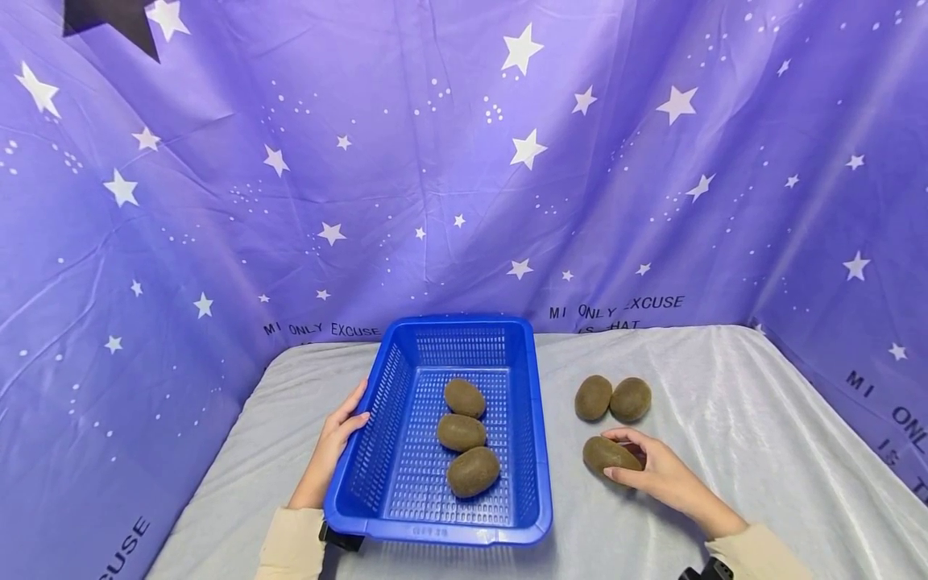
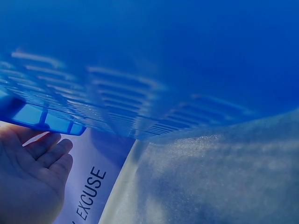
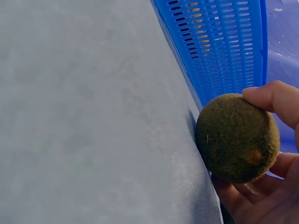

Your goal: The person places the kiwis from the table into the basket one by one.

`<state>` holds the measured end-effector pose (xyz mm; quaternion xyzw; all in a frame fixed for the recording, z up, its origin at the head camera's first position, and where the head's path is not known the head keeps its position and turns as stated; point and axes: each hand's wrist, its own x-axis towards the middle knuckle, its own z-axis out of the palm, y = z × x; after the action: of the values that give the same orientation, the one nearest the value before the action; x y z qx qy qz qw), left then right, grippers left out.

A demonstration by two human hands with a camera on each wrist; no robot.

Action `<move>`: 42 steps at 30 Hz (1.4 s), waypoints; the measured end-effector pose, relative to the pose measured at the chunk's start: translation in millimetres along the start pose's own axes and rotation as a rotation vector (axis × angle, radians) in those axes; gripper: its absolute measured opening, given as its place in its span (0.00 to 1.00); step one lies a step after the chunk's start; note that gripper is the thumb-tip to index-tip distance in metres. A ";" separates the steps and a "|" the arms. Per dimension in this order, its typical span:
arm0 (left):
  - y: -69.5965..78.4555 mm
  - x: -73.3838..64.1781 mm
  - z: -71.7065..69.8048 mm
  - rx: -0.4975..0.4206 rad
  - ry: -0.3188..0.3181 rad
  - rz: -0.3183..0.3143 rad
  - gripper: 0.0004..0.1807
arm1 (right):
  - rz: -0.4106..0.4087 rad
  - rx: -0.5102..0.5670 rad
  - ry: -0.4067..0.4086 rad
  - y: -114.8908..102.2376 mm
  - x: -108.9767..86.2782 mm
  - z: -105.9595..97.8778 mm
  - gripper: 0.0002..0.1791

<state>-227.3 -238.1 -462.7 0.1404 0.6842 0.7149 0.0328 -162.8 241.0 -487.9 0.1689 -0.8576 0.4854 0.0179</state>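
Note:
My left hand (image 1: 335,439) holds the left rim of a blue plastic basket (image 1: 538,451), thumb over the edge. From below, the left wrist view shows its fingers (image 2: 52,151) at the rim. Inside the basket three brown kiwis lie in a row: a far one (image 1: 465,398), a middle one (image 1: 461,432) and a near one (image 1: 474,472). To the basket's right, my right hand (image 1: 656,471) grips another kiwi (image 1: 607,457) between thumb and fingers. In the right wrist view this fuzzy kiwi (image 3: 237,139) appears close to the cloth.
Beyond the right hand, two more kiwis, a left one (image 1: 593,398) and a right one (image 1: 631,399), lie side by side on the pale grey tablecloth (image 1: 732,419). A purple curtain (image 1: 435,161) with white stars hangs behind the table and along its sides.

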 end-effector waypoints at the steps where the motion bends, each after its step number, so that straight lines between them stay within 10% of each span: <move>1: 0.1 0.1 -0.1 0.000 0.004 -0.001 0.32 | 0.001 -0.007 0.007 -0.5 0.1 0.3 0.25; 42: -1.1 2.9 0.4 -0.011 -0.001 0.036 0.32 | -0.121 -0.003 0.135 -49.2 42.0 -0.7 0.24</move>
<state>-230.2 -237.0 -463.4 0.1530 0.6775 0.7191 0.0212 -187.4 207.0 -438.7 0.1870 -0.8434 0.4926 0.1052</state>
